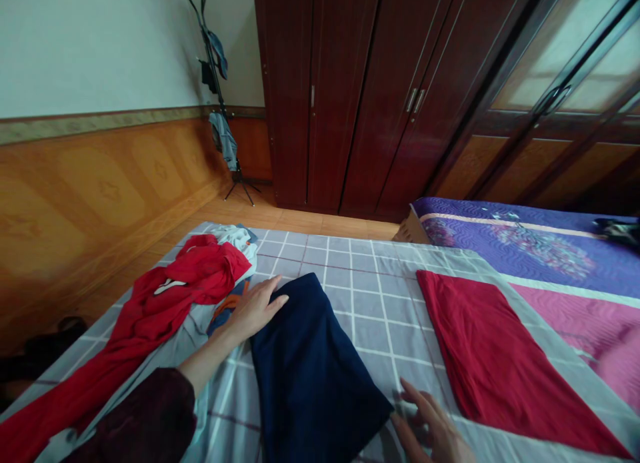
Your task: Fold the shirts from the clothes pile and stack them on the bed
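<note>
A navy-blue garment (pixel 315 376), folded into a smooth panel that widens toward me, lies on the checked bedsheet (pixel 367 300). My left hand (pixel 255 310) rests at its upper left edge, fingers stretched out and lying flat. Close to its lower right corner is my right hand (pixel 433 426), palm down with thumb and fingers apart; whether it touches the cloth I cannot tell. The garment's near end runs out of view. Off to the right lies a folded red garment (pixel 505 363), apart from both hands.
Left of my arm lies a loose heap of clothes, with a red garment (pixel 193 276) on top. Beyond the bed stand a dark red wardrobe (pixel 345 103) and a coat rack (pixel 217 83). A purple and pink quilted cover (pixel 540 243) lies at the right.
</note>
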A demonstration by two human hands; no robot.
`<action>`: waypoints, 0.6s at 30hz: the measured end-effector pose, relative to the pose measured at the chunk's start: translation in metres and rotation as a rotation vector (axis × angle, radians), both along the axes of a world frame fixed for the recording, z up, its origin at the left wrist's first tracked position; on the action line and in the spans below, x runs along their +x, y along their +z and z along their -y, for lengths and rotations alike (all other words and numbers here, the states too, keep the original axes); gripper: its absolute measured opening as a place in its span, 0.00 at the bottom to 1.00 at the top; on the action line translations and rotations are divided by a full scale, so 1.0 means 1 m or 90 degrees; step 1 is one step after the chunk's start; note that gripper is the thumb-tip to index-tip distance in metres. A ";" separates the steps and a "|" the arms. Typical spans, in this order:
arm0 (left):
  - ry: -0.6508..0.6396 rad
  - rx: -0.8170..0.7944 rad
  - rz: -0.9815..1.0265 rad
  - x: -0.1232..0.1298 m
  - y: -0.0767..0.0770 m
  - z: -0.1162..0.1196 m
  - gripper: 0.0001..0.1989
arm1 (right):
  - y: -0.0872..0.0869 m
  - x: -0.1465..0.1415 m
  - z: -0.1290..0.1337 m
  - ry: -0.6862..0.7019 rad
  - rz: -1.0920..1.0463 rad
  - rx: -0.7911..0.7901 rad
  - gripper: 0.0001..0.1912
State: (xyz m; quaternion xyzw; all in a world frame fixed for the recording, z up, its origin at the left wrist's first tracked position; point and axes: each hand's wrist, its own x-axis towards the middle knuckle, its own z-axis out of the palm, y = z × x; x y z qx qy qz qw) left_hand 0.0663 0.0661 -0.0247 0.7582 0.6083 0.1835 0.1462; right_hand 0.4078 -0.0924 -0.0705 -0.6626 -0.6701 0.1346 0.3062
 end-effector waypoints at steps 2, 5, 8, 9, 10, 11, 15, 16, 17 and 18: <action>0.008 0.006 0.007 0.004 -0.008 -0.012 0.20 | 0.002 -0.009 -0.005 -0.026 -0.011 -0.047 0.27; 0.013 0.001 0.019 0.006 -0.015 -0.021 0.16 | 0.013 -0.022 -0.014 -0.031 0.005 -0.122 0.25; 0.029 -0.039 0.024 0.006 -0.018 -0.024 0.14 | 0.023 -0.030 -0.022 -0.039 0.059 -0.175 0.19; 0.033 -0.050 0.019 0.006 -0.017 -0.024 0.14 | 0.025 -0.032 -0.024 -0.036 0.081 -0.181 0.17; 0.034 -0.061 0.008 0.005 -0.017 -0.024 0.13 | 0.026 -0.034 -0.026 -0.027 0.102 -0.183 0.15; 0.033 -0.068 -0.008 0.005 -0.017 -0.024 0.12 | 0.027 -0.035 -0.027 -0.017 0.119 -0.180 0.14; 0.034 -0.071 -0.060 0.006 -0.016 -0.023 0.09 | 0.030 -0.042 -0.029 0.018 0.127 -0.191 0.09; 0.034 -0.065 -0.056 0.006 -0.017 -0.022 0.08 | 0.031 -0.044 -0.029 0.016 0.111 -0.209 0.08; 0.035 -0.059 -0.047 0.006 -0.018 -0.022 0.08 | 0.033 -0.047 -0.029 0.008 0.082 -0.231 0.08; 0.036 -0.058 -0.036 0.006 -0.020 -0.022 0.08 | 0.034 -0.049 -0.028 -0.004 0.037 -0.253 0.07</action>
